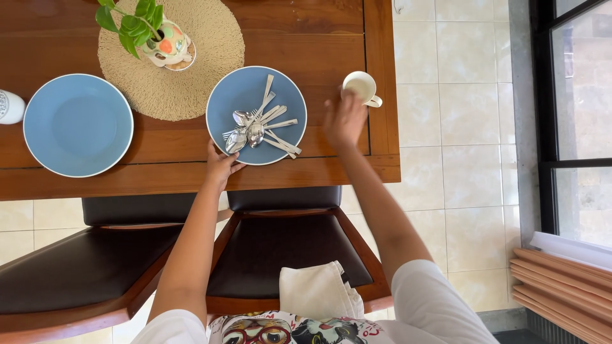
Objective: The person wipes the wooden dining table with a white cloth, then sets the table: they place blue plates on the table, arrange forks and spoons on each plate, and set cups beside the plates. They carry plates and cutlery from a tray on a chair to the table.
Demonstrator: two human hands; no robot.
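So the wooden table (306, 38) had two blue plates. The far-left blue plate (78, 125) sat bare, and the nearer blue plate (256, 114) held a loose heap of spoons and forks (260, 126). Your left hand (220, 164) gripped that plate's near rim. Your right hand (344, 119), fingers loose, touched the small white cup (361, 86) near the table's right edge; couldn't tell what was inside.

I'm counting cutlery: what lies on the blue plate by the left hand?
On the blue plate lies a heap of spoons and forks; they overlap, so the number underneath stays hidden.
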